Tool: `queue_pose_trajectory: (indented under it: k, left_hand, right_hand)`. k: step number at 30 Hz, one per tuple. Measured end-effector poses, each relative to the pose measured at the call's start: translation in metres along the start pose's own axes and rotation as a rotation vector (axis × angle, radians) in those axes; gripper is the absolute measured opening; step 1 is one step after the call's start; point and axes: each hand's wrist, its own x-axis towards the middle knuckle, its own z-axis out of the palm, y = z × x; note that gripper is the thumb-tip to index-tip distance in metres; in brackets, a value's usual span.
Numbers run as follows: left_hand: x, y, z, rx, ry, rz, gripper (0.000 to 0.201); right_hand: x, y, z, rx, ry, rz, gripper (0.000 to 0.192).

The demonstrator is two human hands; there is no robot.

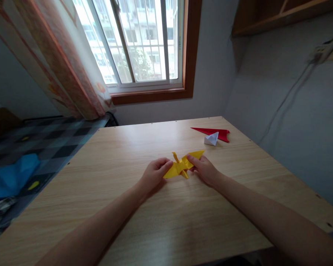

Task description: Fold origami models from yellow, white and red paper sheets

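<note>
A yellow origami crane (180, 167) is held between my two hands over the middle of the wooden table (122, 155), its wings spread to either side. My left hand (156, 170) pinches the left wing between thumb and fingers. On the other side, my right hand (204, 168) grips the right wing, its thumb lying on top and the wing tip sticking out beyond. The crane's narrow neck points away from me, and a folded point sticks out toward me. Some fingertips are hidden beneath the paper.
A red folded paper plane (222, 135) lies at the far right of the table, with a small white folded paper piece (211, 139) in front of it. Left of the table, blue paper (13, 175) rests on a checked bed. A window (138, 44) and wall stand behind.
</note>
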Motion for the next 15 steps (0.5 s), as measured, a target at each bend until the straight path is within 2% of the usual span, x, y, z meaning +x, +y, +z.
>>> queue_pose_trajectory:
  k: [5, 9, 15]
  left_hand:
    - [0.0012, -0.0026, -0.0001, 0.041, 0.131, 0.043, 0.036]
    - [0.0031, -0.0057, -0.0006, 0.049, 0.146, 0.067, 0.036]
    - [0.0031, -0.0056, -0.0008, 0.032, 0.125, 0.077, 0.034]
  right_hand:
    - [0.0012, 0.0023, 0.0022, -0.051, 0.108, -0.007, 0.043]
    - [0.0025, 0.0048, 0.0017, -0.064, 0.158, 0.034, 0.042]
    - [0.0001, -0.0026, 0.0051, 0.209, 0.084, 0.127, 0.038]
